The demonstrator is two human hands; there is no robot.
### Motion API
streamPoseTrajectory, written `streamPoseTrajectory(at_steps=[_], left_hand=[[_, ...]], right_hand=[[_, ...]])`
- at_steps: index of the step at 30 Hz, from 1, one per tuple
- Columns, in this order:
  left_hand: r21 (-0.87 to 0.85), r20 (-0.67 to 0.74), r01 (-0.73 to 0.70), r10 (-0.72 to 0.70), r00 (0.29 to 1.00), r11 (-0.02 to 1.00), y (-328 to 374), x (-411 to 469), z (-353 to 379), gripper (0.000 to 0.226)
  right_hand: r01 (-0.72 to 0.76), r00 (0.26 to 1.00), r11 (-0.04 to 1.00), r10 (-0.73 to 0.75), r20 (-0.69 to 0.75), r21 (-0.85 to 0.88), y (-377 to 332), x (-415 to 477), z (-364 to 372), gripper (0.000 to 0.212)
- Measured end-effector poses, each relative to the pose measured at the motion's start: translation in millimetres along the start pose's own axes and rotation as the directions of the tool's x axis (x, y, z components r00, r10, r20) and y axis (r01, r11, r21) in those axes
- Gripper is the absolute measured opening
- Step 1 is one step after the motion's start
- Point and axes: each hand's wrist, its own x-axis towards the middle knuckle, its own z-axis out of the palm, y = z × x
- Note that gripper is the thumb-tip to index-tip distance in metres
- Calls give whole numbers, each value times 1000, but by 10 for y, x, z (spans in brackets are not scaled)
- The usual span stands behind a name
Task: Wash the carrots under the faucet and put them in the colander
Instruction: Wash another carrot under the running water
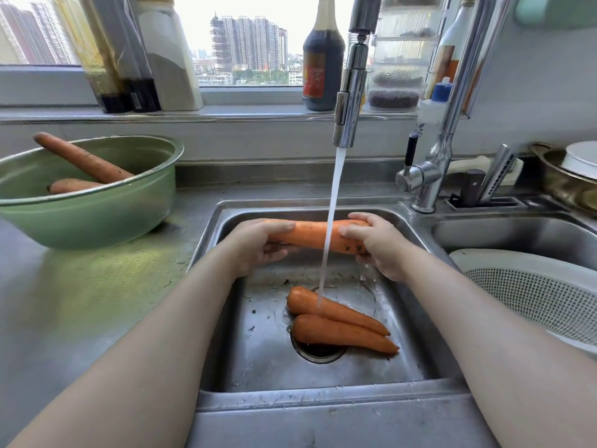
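I hold a large carrot (315, 236) level over the steel sink (416, 324). My left hand (258, 244) grips its left end and my right hand (378, 244) grips its right end. Water runs from the faucet (350, 92) onto the carrot's middle and falls past it. Two more carrots (336, 321) lie on the sink floor over the drain (318, 352). A white colander (536, 295) sits in the right basin with no carrot visible inside. Two unwashed carrots (84, 163) lie in a green bowl (93, 211) on the left counter.
Bottles (323, 59) and jars stand along the windowsill behind the faucet. A knife holder (478, 192) and a stack of dishes (578, 176) sit at the back right. Bits of dirt speckle the sink floor. The steel counter (80, 302) stretches to the left.
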Motion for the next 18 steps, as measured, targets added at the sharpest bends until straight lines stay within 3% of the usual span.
streamPoseTrajectory(at_steps=[3, 6, 11, 14, 18], left_hand=[[125, 110, -14, 0, 994, 992, 2, -50, -4, 36], [147, 123, -57, 39, 992, 987, -19, -59, 35, 42], [143, 126, -158, 141, 982, 977, -69, -44, 103, 37], [189, 113, -189, 170, 979, 964, -112, -4, 146, 34], [214, 97, -227, 211, 973, 950, -165, 53, 258, 27]], right_hand=[[2, 1000, 999, -1, 10, -33, 71, 55, -63, 54], [21, 999, 994, -17, 40, -106, 63, 48, -81, 65], [76, 997, 889, -60, 51, -451, 70, 9, -114, 64], [100, 992, 762, -28, 121, -639, 57, -10, -68, 51], [153, 962, 821, 5, 274, -550, 18, -101, 58, 18]])
